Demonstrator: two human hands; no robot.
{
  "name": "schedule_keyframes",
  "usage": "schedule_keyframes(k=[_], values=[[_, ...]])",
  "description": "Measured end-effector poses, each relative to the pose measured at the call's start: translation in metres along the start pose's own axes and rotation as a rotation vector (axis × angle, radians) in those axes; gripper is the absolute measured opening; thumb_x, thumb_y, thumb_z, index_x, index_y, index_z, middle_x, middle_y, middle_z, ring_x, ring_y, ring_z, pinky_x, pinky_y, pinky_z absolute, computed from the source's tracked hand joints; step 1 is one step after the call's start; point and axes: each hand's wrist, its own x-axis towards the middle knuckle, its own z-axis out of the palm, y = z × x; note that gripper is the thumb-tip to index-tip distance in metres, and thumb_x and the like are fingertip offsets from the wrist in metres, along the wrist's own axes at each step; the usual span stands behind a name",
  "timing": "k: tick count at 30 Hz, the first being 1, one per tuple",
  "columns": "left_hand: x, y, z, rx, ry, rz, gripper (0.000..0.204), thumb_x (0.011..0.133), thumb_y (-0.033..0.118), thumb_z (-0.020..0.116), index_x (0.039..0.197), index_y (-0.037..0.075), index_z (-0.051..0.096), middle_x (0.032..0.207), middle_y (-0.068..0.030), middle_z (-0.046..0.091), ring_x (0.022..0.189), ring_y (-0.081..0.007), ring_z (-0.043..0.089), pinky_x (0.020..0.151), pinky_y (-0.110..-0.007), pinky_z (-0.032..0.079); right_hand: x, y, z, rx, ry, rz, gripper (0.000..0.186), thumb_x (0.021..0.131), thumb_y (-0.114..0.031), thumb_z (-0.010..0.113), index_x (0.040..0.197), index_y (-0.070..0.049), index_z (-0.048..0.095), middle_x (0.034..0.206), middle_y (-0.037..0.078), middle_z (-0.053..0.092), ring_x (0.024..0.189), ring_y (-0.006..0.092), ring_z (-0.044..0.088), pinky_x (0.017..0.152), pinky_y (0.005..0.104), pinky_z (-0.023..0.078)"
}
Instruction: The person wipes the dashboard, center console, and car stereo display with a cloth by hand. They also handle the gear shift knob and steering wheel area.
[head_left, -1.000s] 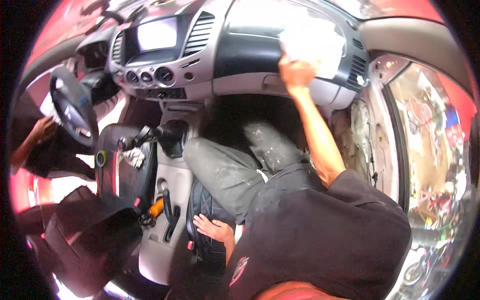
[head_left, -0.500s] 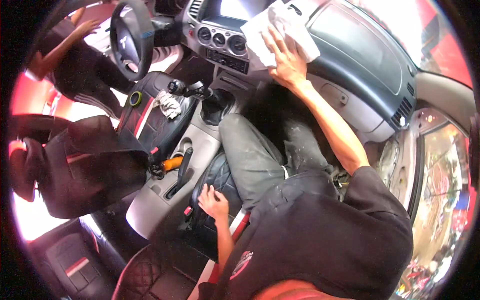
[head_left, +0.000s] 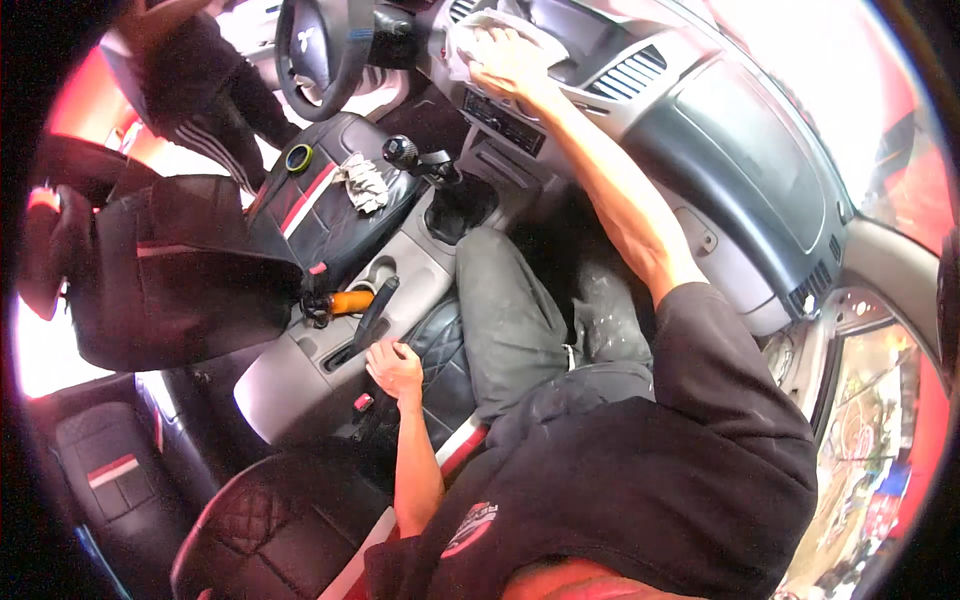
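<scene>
My right hand presses a white cloth on the upper centre dashboard, left of a silver-rimmed air vent; the cloth covers much of the screen area. My left hand rests low beside the passenger seat and the handbrake lever, fingers loosely bent and apart, holding nothing visible. An orange cylindrical object lies by the handbrake. A crumpled pale rag and a green-rimmed round item sit on the driver's seat.
A person in dark striped trousers is at the open driver's side, beyond the steering wheel. The gear lever rises from the centre console. The glove box and door frame bound my right.
My right hand with the cloth has moved from the passenger-side dashboard leftward and up to the centre. My left hand has shifted slightly up toward the handbrake. The view has turned.
</scene>
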Motion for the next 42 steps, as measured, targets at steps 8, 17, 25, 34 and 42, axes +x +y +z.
schedule_keyframes(k=[8,17,25,34,42], values=[[-0.003,-0.008,0.001,0.026,-0.005,-0.014,0.008,0.081,0.014,0.059,0.085,0.008,0.062,0.090,-0.0103,0.058,0.087,-0.0308,0.056,0.074,-0.044,0.043,-0.026,0.002,-0.051,-0.163,-0.140,-0.324,0.057,0.087,-0.031,0.051,0.140,-0.010,0.049,0.145,0.017,0.043,0.137,0.0390,0.036,0.111,0.0534,0.032],[-0.007,-0.008,-0.002,0.012,-0.043,-0.076,0.008,0.080,0.013,0.059,0.085,0.008,0.062,0.089,-0.0110,0.057,0.087,-0.0311,0.055,0.075,-0.044,0.044,0.028,-0.038,0.027,-0.162,-0.248,-0.472,0.063,0.077,-0.037,0.065,0.134,-0.011,0.056,0.148,0.009,0.045,0.145,0.0284,0.030,0.118,0.0521,0.022],[-0.005,-0.010,-0.005,-0.022,-0.006,-0.068,0.009,0.078,0.012,0.061,0.085,0.009,0.065,0.084,-0.0100,0.056,0.083,-0.0307,0.054,0.071,-0.044,0.041,0.102,-0.039,0.061,-0.333,-0.279,-0.418,0.046,0.084,-0.041,0.057,0.121,-0.015,0.065,0.133,0.009,0.058,0.130,0.0255,0.048,0.114,0.0483,0.026],[-0.007,-0.011,-0.002,-0.045,-0.025,-0.088,0.011,0.077,0.013,0.059,0.085,0.008,0.063,0.083,-0.0112,0.054,0.081,-0.0321,0.053,0.071,-0.045,0.041,0.097,-0.055,0.080,-0.309,-0.310,-0.659,0.026,0.071,-0.025,0.059,0.080,-0.008,0.076,0.096,0.010,0.072,0.112,0.0289,0.060,0.103,0.0476,0.040],[-0.008,-0.012,-0.005,-0.028,-0.041,-0.092,0.011,0.078,0.014,0.058,0.086,0.008,0.063,0.083,-0.0113,0.053,0.081,-0.0324,0.052,0.071,-0.045,0.041,0.146,-0.028,0.030,-0.227,-0.380,-0.295,0.027,0.080,-0.033,0.063,0.087,-0.009,0.072,0.089,0.016,0.069,0.084,0.0350,0.068,0.074,0.0476,0.053]])
